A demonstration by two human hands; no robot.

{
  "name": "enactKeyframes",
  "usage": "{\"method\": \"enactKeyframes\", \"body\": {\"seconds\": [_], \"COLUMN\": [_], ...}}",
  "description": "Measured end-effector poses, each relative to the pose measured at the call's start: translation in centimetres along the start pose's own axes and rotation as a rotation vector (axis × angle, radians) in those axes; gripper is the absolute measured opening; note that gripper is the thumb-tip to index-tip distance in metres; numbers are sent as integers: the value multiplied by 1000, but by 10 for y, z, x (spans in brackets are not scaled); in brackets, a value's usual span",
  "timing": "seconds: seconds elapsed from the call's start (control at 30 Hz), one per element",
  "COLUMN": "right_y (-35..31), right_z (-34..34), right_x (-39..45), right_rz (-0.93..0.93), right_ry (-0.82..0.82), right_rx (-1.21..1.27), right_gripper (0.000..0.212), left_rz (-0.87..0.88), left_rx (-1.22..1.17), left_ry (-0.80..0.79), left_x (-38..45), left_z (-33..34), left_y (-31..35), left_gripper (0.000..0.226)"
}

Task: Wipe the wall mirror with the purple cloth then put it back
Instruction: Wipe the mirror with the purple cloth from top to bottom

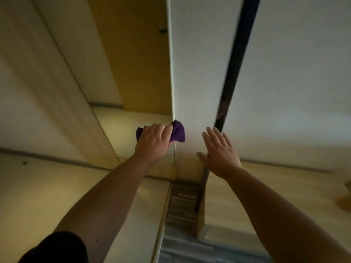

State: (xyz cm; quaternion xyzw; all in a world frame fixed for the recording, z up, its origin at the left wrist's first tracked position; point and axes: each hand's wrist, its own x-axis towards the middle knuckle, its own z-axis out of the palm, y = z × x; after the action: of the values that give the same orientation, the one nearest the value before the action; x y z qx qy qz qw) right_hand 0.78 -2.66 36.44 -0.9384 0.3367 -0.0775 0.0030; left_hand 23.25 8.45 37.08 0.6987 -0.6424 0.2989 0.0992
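Note:
The wall mirror fills the left half of the view and reflects a pale wall and a wooden panel. Its right edge is a thin white vertical line. My left hand is shut on the bunched purple cloth and presses it against the lower part of the mirror, right at that edge. The cloth sticks out on both sides of my fingers. My right hand is flat with its fingers spread, holds nothing, and rests on or hovers just over the white wall to the right of the mirror.
A dark vertical gap runs down the white wall just above my right fingertips. Below lie a pale floor and a grey tiled strip at bottom centre. A brownish object sits at the right edge.

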Motion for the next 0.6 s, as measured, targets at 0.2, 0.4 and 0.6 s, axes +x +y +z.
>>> {"method": "enactKeyframes", "body": {"seconds": [0.2,0.4,0.6], "right_y": [-62,-117,-154], "right_z": [-94,-177,-241], "right_x": [65,124,181], "right_rz": [-79,-166,-193], "right_ry": [215,449,585], "right_rx": [-81,-126,-169], "right_gripper": [75,75,77], "left_rz": [-50,-73,-72], "left_rx": [159,300,376], "left_ry": [200,380,491], "left_x": [36,57,88], "left_z": [-93,-160,-193], "left_y": [-105,-192,-258], "left_gripper": [50,50,52]}}
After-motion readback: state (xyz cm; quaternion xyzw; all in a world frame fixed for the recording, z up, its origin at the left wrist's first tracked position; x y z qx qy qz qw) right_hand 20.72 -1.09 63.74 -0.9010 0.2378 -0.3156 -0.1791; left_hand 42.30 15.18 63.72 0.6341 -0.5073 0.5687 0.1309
